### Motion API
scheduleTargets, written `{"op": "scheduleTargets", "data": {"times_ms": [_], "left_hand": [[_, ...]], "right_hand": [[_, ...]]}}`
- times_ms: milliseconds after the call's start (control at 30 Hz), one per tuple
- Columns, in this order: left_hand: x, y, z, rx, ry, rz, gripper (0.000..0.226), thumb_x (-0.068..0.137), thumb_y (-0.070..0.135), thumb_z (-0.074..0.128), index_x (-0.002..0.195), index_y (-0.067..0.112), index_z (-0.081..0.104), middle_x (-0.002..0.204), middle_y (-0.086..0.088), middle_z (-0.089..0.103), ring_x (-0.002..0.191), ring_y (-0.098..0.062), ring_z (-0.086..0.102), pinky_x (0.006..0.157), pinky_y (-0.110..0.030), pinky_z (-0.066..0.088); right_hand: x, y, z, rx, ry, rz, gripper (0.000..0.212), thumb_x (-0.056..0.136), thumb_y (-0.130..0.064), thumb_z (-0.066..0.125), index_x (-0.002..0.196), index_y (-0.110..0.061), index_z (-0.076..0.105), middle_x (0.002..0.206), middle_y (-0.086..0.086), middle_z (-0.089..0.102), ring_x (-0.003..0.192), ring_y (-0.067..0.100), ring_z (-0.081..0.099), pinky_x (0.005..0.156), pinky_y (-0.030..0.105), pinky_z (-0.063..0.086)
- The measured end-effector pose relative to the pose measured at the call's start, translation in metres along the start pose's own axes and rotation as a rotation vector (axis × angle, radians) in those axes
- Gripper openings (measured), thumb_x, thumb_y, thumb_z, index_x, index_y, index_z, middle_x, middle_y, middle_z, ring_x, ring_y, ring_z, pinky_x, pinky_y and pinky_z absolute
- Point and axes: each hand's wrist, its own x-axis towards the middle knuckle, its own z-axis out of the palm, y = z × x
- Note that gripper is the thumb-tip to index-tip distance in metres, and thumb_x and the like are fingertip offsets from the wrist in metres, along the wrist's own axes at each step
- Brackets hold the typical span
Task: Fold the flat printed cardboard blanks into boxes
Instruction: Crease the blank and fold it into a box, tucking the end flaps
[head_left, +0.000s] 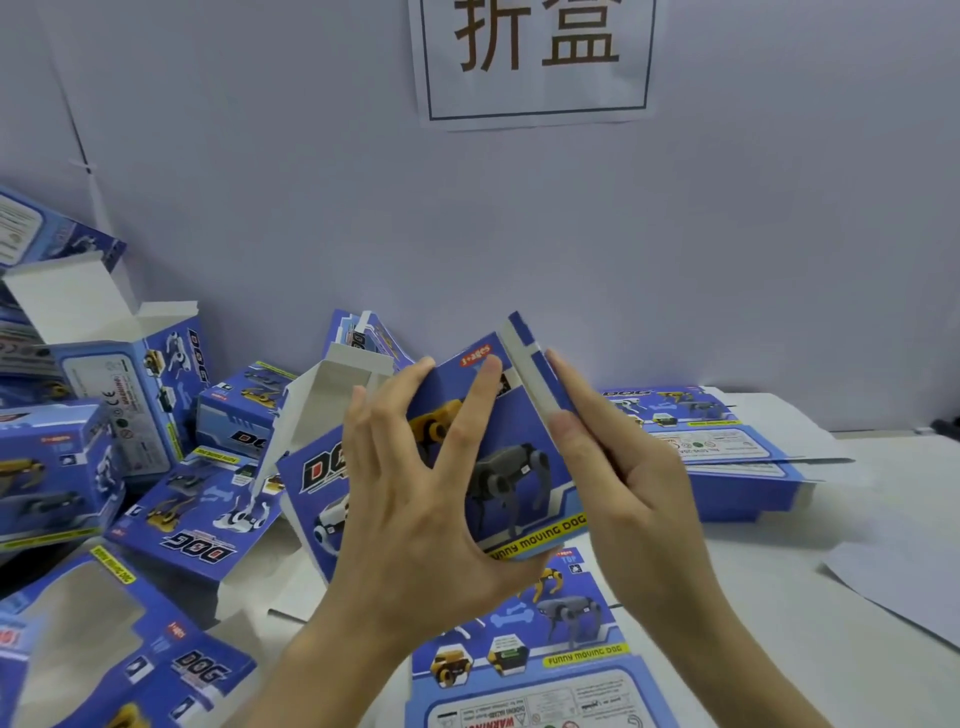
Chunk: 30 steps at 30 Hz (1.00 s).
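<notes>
I hold a blue printed box (511, 462) with robot-dog pictures up in the middle of the view, half formed, its white flaps open at the upper left. My left hand (415, 499) lies spread on the printed front, thumb under the lower edge, fingers straight. My right hand (618, 467) presses with straight fingers on the box's right end, where a white-and-blue flap (530, 364) stands up. One flat blank (524, 660) lies on the table below my hands. A stack of flat blanks (727, 452) lies at the right.
Several folded blue boxes (156, 467) are heaped at the left, some with white flaps open. A paper sign (535, 57) hangs on the pale wall behind. The white table (831, 597) stretches to the right, with a loose white sheet (893, 582) on it.
</notes>
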Motion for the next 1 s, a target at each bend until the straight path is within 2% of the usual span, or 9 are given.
{"op": "scheduleTargets", "data": {"times_ms": [67,167,300,433,533,600,667,833,1000], "left_hand": [[0.000,0.000,-0.001,-0.007,-0.006,-0.015,0.106,0.062,0.071,0.066,0.147,0.019,0.029,0.140,-0.016,0.026,0.130,-0.043,0.035,0.098,-0.064,0.038],[0.000,0.000,-0.002,0.002,-0.012,-0.026,0.106,0.063,0.072,0.064,0.147,0.020,0.028,0.139,-0.018,0.027,0.128,-0.044,0.037,0.097,-0.063,0.039],[0.000,0.000,-0.002,-0.018,-0.033,-0.027,0.106,0.063,0.074,0.061,0.148,0.020,0.028,0.138,-0.020,0.030,0.129,-0.039,0.035,0.097,-0.063,0.040],[-0.002,0.002,-0.001,-0.044,-0.054,-0.034,0.110,0.059,0.072,0.064,0.149,0.022,0.026,0.139,-0.018,0.029,0.129,-0.038,0.036,0.097,-0.060,0.042],[-0.002,0.001,-0.002,-0.031,-0.065,-0.031,0.110,0.058,0.071,0.065,0.150,0.023,0.027,0.139,-0.020,0.032,0.128,-0.038,0.037,0.099,-0.057,0.041],[-0.002,-0.001,-0.003,-0.019,-0.091,-0.021,0.110,0.057,0.072,0.064,0.150,0.025,0.027,0.139,-0.019,0.031,0.128,-0.039,0.035,0.098,-0.059,0.041],[-0.002,-0.002,-0.004,-0.020,-0.105,-0.016,0.110,0.056,0.072,0.064,0.150,0.026,0.028,0.139,-0.019,0.031,0.128,-0.039,0.035,0.098,-0.058,0.041],[-0.002,-0.003,-0.005,-0.031,-0.078,0.001,0.112,0.054,0.070,0.067,0.149,0.023,0.030,0.137,-0.019,0.032,0.127,-0.034,0.035,0.101,-0.053,0.040],[-0.002,-0.001,-0.006,-0.068,-0.045,0.006,0.108,0.056,0.067,0.064,0.148,0.020,0.031,0.137,-0.021,0.033,0.127,-0.035,0.036,0.101,-0.053,0.039]], "right_hand": [[-0.002,-0.001,0.003,-0.018,-0.031,0.015,0.042,0.093,-0.034,0.044,0.134,-0.042,0.050,0.134,-0.020,0.056,0.127,0.003,0.050,0.104,0.036,0.046],[-0.002,-0.003,0.002,-0.008,-0.081,0.014,0.045,0.095,-0.035,0.041,0.139,-0.033,0.048,0.140,-0.016,0.051,0.133,0.006,0.044,0.106,0.043,0.043],[0.001,-0.001,-0.007,-0.017,-0.106,0.006,0.043,0.091,-0.029,0.047,0.134,-0.032,0.054,0.132,-0.014,0.059,0.125,0.009,0.053,0.094,0.038,0.053],[0.001,0.001,-0.010,0.071,-0.145,0.025,0.037,0.091,-0.027,0.048,0.127,-0.036,0.052,0.118,-0.015,0.065,0.110,0.017,0.063,0.085,0.047,0.056],[-0.002,0.001,-0.007,0.017,-0.186,0.017,0.050,0.089,-0.045,0.050,0.137,-0.045,0.040,0.130,-0.024,0.052,0.121,0.005,0.053,0.092,0.034,0.053],[-0.002,0.001,-0.006,-0.025,-0.201,0.010,0.056,0.090,-0.042,0.052,0.142,-0.049,0.034,0.133,-0.028,0.043,0.124,-0.001,0.048,0.085,0.022,0.054],[-0.001,0.001,-0.006,-0.034,-0.205,0.013,0.055,0.088,-0.035,0.053,0.139,-0.050,0.036,0.131,-0.027,0.041,0.121,0.001,0.050,0.081,0.023,0.056],[-0.002,-0.001,-0.004,-0.077,-0.222,-0.005,0.054,0.089,-0.032,0.051,0.137,-0.051,0.036,0.135,-0.028,0.040,0.126,0.008,0.048,0.090,0.034,0.055],[-0.003,-0.001,-0.005,-0.181,-0.256,-0.035,0.058,0.091,-0.036,0.051,0.146,-0.043,0.032,0.144,-0.026,0.035,0.132,0.004,0.041,0.094,0.026,0.051]]}}
